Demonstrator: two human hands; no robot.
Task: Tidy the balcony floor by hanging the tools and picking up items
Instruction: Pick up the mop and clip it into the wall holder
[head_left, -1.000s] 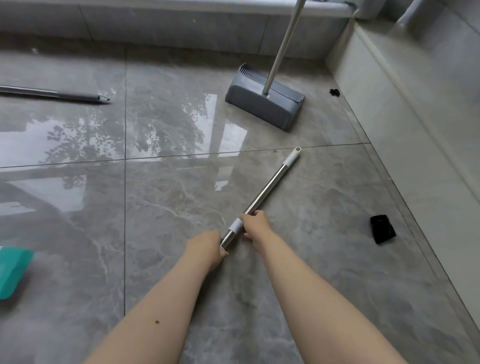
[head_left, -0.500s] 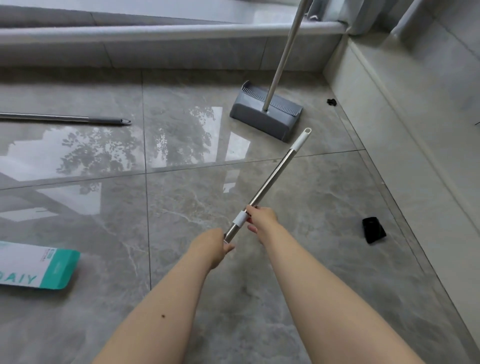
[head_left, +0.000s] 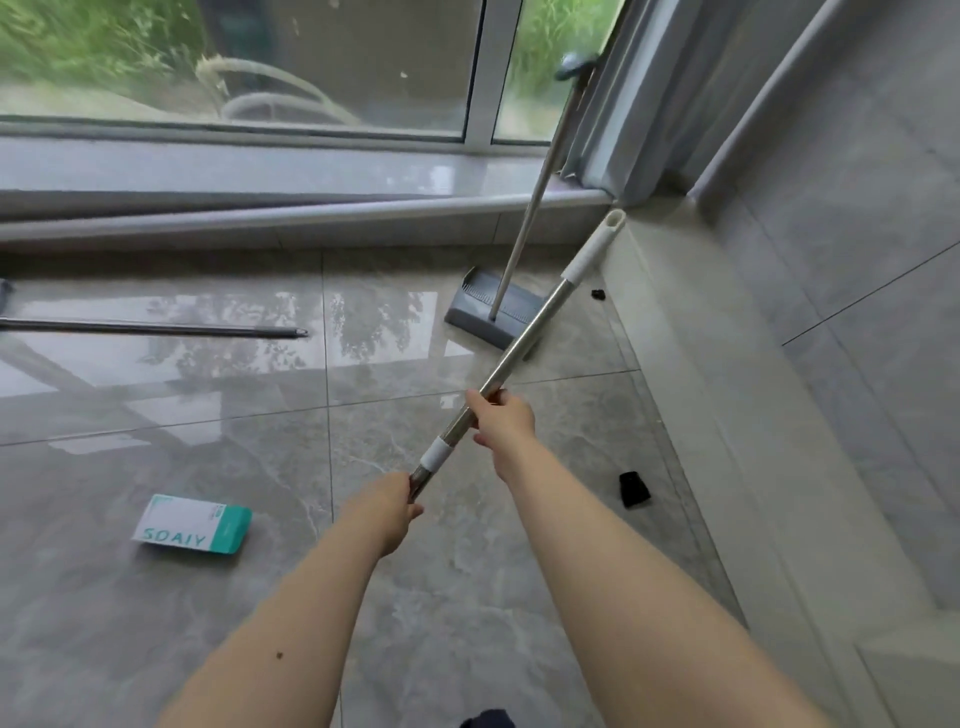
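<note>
A: What is carrying everything here?

B: A glossy grey marble-look tiled floor (head_left: 218, 613) is reflecting the window.

A: And what is lying on it?

B: A white-and-teal box (head_left: 192, 525) marked SOAIY is lying flat at left. A dark thin pole (head_left: 156, 329) is lying farther back. A grey dustpan (head_left: 493, 312) is sitting near the sill. Two small black objects (head_left: 634, 488) (head_left: 598, 293) are lying beside the right wall.

The pole's (head_left: 524, 340) near end is hidden inside the left hand (head_left: 388, 512). The far-left rod (head_left: 156, 328) runs off the left edge. The small black bit (head_left: 598, 294) by the wall is too small to tell.
</note>
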